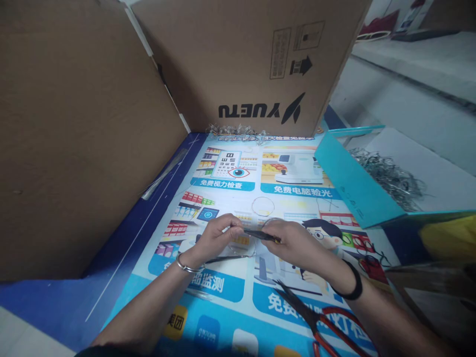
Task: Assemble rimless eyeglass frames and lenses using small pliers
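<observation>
My right hand (pixel 288 238) is closed around small dark pliers (pixel 260 235), whose jaws point left. Thumb and finger of my left hand (pixel 219 238) pinch together right at the tip of the pliers. A thin wire (pixel 242 256) curves in a faint loop below the hands and seems to run up to the left fingertips; its end is too small to make out. Just beyond the hands, a thin wire ring (pixel 263 206) lies on the printed poster sheet (pixel 256 198). Red-handled scissors (pixel 312 320) lie with blades apart near my right forearm.
Large cardboard panels (pixel 238 59) stand upright at the back and left. A tangle of clear and wiry bits (pixel 238 130) lies along their foot. To the right, a turquoise box (pixel 357 178) holds a heap of thin wire pieces (pixel 390 178). Clear strips (pixel 163 176) lie at left.
</observation>
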Motion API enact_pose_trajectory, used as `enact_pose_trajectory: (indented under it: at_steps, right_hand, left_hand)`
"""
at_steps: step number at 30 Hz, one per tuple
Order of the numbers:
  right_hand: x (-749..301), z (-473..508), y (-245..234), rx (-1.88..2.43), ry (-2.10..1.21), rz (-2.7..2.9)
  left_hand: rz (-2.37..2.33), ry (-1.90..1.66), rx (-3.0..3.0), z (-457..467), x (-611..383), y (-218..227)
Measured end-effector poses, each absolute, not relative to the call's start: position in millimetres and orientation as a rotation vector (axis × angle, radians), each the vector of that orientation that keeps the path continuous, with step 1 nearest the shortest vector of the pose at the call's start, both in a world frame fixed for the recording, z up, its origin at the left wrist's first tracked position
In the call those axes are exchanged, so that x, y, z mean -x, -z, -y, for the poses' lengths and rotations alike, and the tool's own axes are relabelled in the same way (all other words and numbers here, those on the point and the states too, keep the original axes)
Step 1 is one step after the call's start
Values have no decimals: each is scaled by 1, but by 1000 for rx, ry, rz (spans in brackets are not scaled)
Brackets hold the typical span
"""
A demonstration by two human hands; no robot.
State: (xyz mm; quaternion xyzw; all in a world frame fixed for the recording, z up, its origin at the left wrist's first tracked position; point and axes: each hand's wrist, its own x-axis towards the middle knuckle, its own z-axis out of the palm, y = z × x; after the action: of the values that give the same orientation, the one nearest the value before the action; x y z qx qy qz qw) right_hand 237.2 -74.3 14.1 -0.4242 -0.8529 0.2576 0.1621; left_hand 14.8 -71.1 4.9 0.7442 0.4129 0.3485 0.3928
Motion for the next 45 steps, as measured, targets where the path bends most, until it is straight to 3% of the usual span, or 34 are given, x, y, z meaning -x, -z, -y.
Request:
enact_pose_trajectory:
  at_steps: [6, 32, 40, 45]
  right_hand:
    - [-236, 75, -15, 1262, -630, 2468]
    - [-237, 69, -12, 1333, -709, 2252]
    - [-231, 76, -18, 1151, -1006, 2015]
    - [-223, 84, -19, 1036, -925, 2074]
  left_hand:
    - [-1082, -932, -1940, 72, -16, -3]
    - [-1138, -961, -1790, 72, -14, 2]
    - [-868, -870, -1879, 76, -17, 2]
    - [-890, -839, -1975, 79, -22, 3]
